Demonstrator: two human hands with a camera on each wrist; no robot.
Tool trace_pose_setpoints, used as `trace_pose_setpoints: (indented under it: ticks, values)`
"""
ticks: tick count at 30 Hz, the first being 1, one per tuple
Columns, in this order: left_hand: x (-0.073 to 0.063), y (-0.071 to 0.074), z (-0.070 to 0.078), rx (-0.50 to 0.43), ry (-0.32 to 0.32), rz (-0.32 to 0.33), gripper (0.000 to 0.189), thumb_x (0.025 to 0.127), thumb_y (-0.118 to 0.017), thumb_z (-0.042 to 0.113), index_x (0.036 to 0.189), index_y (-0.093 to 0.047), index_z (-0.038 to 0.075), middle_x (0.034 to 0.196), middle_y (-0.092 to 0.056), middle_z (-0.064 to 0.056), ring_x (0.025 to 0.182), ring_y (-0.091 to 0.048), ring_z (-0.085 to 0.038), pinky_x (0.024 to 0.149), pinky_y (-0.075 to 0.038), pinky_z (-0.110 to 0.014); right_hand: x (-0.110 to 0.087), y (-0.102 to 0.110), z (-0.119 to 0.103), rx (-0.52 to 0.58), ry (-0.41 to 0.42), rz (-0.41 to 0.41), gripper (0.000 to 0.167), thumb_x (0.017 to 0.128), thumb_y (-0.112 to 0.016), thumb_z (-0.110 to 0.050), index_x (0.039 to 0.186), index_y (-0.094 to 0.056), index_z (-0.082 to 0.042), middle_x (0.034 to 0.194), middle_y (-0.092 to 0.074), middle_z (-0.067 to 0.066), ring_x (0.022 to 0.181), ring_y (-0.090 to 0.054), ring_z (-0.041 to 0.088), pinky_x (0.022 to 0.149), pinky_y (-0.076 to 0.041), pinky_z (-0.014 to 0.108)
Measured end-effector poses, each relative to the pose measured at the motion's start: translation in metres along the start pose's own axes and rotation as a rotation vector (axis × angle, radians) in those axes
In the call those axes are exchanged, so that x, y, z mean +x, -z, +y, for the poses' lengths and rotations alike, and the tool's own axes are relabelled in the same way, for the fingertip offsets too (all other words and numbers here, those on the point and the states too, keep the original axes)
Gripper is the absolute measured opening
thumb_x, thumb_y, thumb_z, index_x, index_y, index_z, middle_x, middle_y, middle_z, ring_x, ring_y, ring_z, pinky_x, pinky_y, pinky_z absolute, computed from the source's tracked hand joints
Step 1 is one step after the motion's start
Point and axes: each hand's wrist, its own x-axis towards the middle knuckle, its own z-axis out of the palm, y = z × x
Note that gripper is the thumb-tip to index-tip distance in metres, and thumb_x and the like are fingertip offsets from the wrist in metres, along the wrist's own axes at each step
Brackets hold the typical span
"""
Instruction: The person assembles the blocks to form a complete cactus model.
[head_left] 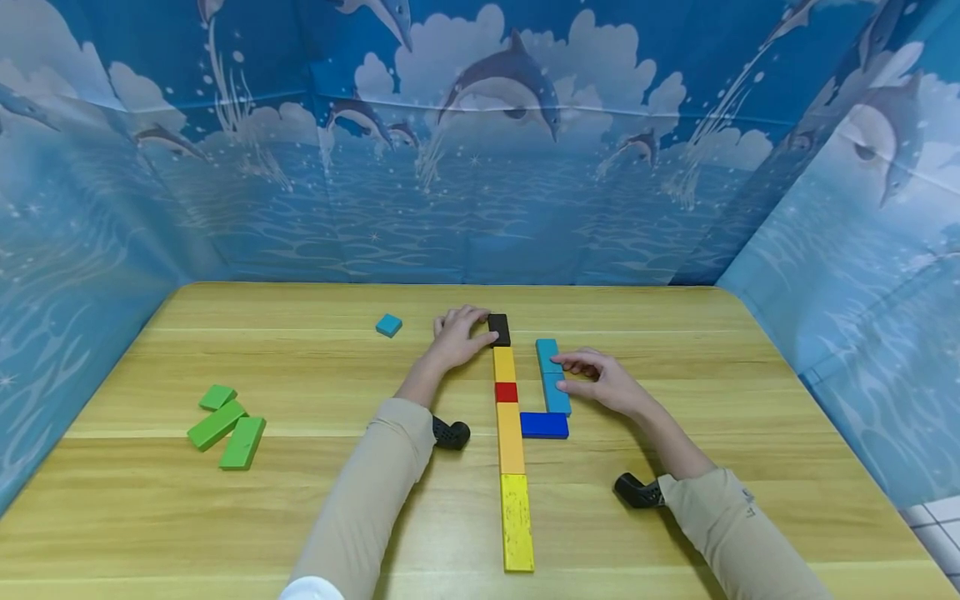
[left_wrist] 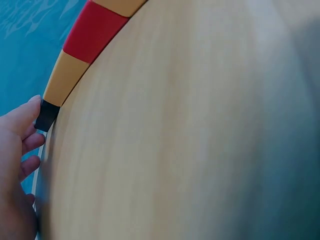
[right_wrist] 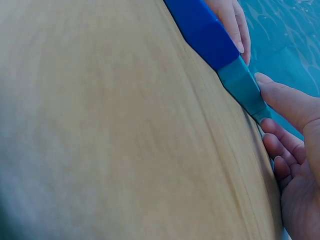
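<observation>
A black block [head_left: 498,330] tops a straight line of flat blocks, and my left hand [head_left: 455,340] holds it between thumb and fingers at its left side. Under it run an orange block [head_left: 504,363], a red block [head_left: 506,392], a longer orange block [head_left: 511,437] and a yellow block [head_left: 517,522]. My right hand [head_left: 609,383] touches the right side of two light blue blocks, the upper one [head_left: 547,354] and the lower one [head_left: 556,395], with loosely bent fingers. These two stand end to end above a dark blue block [head_left: 544,425], which lies crosswise beside the line.
Three green blocks [head_left: 242,443] lie loosely at the left of the wooden table [head_left: 330,500]. A small light blue block [head_left: 388,325] lies alone near the back. Curtains with dolphins [head_left: 465,225] rise behind the table and along both sides. Black wrist devices [head_left: 637,492] stick out at the sleeves.
</observation>
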Motion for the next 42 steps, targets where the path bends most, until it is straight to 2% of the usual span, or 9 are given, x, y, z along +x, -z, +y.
trace_pose_setpoints:
  ticks: [27,35,42]
  values:
    - [0.000,-0.001,-0.001,-0.019,-0.022,-0.003,0.048,0.090,-0.055,0.037,0.133,-0.047,0.016,0.123,-0.050,-0.002,0.117,-0.035,-0.023,0.094,-0.018,-0.044,0.000,0.000,0.000,0.004,0.015,0.000,0.041,0.083,-0.068,-0.019,0.121,-0.058,-0.006,0.105,-0.053,0.010,0.093,-0.044,0.025,0.075,-0.039,0.027]
    - [0.000,-0.001,-0.002,-0.019,-0.023,-0.005,0.048,0.091,-0.054,0.038,0.132,-0.048,0.016,0.124,-0.050,-0.001,0.117,-0.035,-0.023,0.094,-0.018,-0.043,0.001,0.001,-0.002,-0.004,-0.012,0.001,0.041,0.084,-0.067,-0.018,0.122,-0.058,-0.007,0.107,-0.054,0.011,0.094,-0.045,0.025,0.075,-0.039,0.027]
    - [0.000,-0.001,-0.002,-0.021,-0.024,-0.002,0.049,0.090,-0.055,0.039,0.133,-0.047,0.016,0.123,-0.050,-0.001,0.117,-0.035,-0.022,0.094,-0.018,-0.043,-0.004,0.001,-0.025,-0.006,-0.014,-0.009,0.041,0.084,-0.065,-0.008,0.122,-0.055,0.004,0.107,-0.052,0.019,0.094,-0.045,0.033,0.075,-0.039,0.028]
